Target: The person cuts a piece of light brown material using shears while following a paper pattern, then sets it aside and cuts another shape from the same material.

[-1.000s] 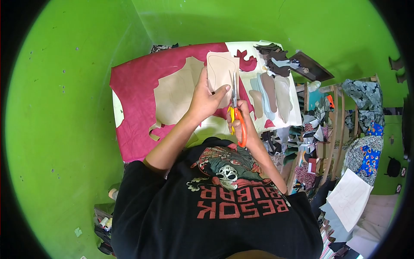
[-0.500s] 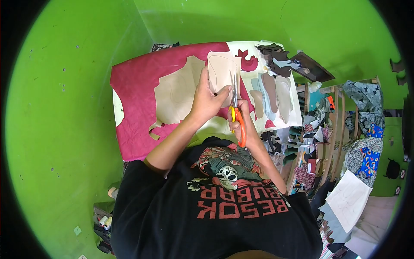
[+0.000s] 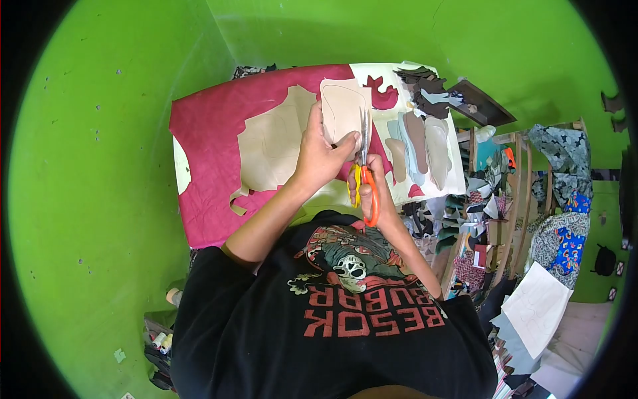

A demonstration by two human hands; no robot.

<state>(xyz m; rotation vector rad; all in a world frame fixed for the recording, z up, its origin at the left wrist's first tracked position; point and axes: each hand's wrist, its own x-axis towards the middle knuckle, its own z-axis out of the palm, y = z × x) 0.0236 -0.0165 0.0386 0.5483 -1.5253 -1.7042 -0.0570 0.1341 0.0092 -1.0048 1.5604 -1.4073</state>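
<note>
L hand (image 3: 323, 149) part-closed, thumb on top, gripping beige pc (image 3: 341, 106) by its lower L side; other fingers mostly hidden behind it. Beige pc sits just beyond L hand, raised toward the cam, w/ a curved line drawn on it. R hand (image 3: 376, 174) closed around handles of scissors (image 3: 365, 157), 1 yellow + 1 orange loop, fingers partly hidden; loops apart. Blades point away from R hand, slightly open, at R part of beige pc, just R of L thumb. Can't tell exact blade contact.

L of L hand: big beige sheet (image 3: 271, 143) w/ faint lines, on crimson sheet (image 3: 207, 123). Curled beige strip (image 3: 236, 201) near its lower edge, L of L forearm. Pale sheet (image 3: 446, 188) under the stuff R of R hand. Up-R of R hand, on it: row of long rounded pcs (image 3: 416, 136), tan, light blue, brown, grey, some overlapping. Crimson scrap (image 3: 382, 96) beyond R hand, just R of beige pc's top. Dark scraps (image 3: 423, 85) farther up-R, near dark tray (image 3: 493, 108), tilted.
</note>
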